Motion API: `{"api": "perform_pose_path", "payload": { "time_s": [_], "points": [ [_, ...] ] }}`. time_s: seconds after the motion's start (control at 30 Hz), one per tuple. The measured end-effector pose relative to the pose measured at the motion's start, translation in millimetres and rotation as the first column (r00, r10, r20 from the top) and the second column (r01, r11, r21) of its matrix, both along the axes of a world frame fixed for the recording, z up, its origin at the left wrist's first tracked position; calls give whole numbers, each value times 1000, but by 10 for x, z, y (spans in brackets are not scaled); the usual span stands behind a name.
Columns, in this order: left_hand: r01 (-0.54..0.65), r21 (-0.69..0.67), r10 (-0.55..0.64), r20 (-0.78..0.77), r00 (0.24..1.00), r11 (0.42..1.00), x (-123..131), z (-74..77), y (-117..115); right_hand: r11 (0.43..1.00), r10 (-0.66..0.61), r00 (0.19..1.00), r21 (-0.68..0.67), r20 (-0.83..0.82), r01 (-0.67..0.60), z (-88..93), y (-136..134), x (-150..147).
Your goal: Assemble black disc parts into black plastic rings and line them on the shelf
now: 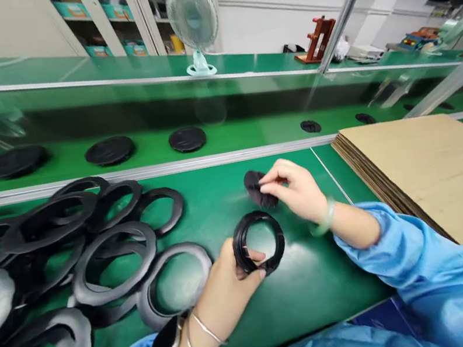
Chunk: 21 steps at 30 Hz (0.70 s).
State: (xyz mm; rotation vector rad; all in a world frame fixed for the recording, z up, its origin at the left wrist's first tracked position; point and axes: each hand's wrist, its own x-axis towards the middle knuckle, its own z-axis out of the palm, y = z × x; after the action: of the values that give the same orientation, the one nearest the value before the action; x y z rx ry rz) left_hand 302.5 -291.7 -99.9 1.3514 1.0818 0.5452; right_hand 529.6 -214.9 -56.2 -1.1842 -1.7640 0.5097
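My left hand [234, 271] grips a small black ring [279, 248] by its lower left side, holding it tilted above the green table. Just above and to the right, my right hand [298, 186] pinches a round black disc [256, 187] by its right edge. The disc and the ring are close together but apart. Larger black rings lie to the left of my left hand, the nearest a grey-black ring [200, 252] beside my wrist.
A heap of large black rings [110, 232] covers the table's left side. Stacked cardboard sheets [428, 158] lie at the right. Beyond a metal rail, black discs [187, 139] rest on a green belt [251, 133]. A fan [193, 20] stands on the shelf behind.
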Motion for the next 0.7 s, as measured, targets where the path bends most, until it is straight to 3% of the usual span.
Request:
{"api": "perform_pose_path", "payload": {
  "time_s": [0.07, 0.17, 0.33, 0.5, 0.7],
  "points": [
    [-8, 8, 8, -3, 1000, 1000, 11, -32, 20, 993, 83, 993, 75, 79, -89, -1, -413, -56],
    [-52, 37, 52, -15, 999, 998, 20, -88, 36, 967, 128, 962, 185, 240, -175, -136, -700, -107],
    [-147, 136, 152, -26, 988, 980, 5, -127, 50, 942, 88, 901, 257, 426, -214, -351, -712, -168],
    [-124, 94, 126, -13, 992, 988, 0, -103, 53, 899, 24, 877, 374, 480, -229, -361, -721, -210],
    [-100, 59, 102, -21, 995, 993, -6, -50, 70, 852, 32, 878, 446, 478, -274, -369, -709, -214]
  ]
}}
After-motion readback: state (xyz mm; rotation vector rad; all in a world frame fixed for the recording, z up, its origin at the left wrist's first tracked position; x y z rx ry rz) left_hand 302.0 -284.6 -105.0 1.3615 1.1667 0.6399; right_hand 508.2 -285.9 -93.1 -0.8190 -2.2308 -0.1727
